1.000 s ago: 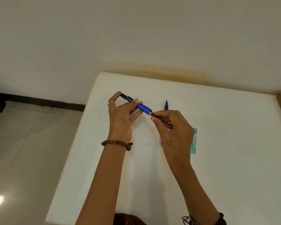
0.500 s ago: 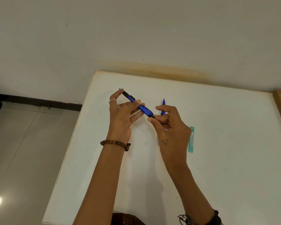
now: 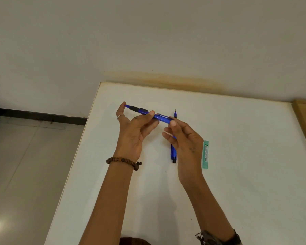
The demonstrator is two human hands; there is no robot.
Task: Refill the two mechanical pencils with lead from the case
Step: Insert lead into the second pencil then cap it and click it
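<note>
Swung flatter since before: blue pencil (image 3: 147,113), light, stiff, slick, pinched mid-barrel by left hand (image 3: 132,133); right hand (image 3: 184,138) pinching cap end. Second pencil (image 3: 173,152), green lead case (image 3: 205,154) on table (image 3: 254,174), right.

pencil (image 3: 159,116) — glossy blue plastic | table (image 3: 237,174) — smooth matt white | bracelet (image 3: 124,160) — wooden beads

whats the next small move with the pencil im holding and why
Probably pull the cap off with the right hand, whose fingertips sit at the held pencil's end while the left hand steadies it. The lead case lies untouched beside the other pencil.
</note>
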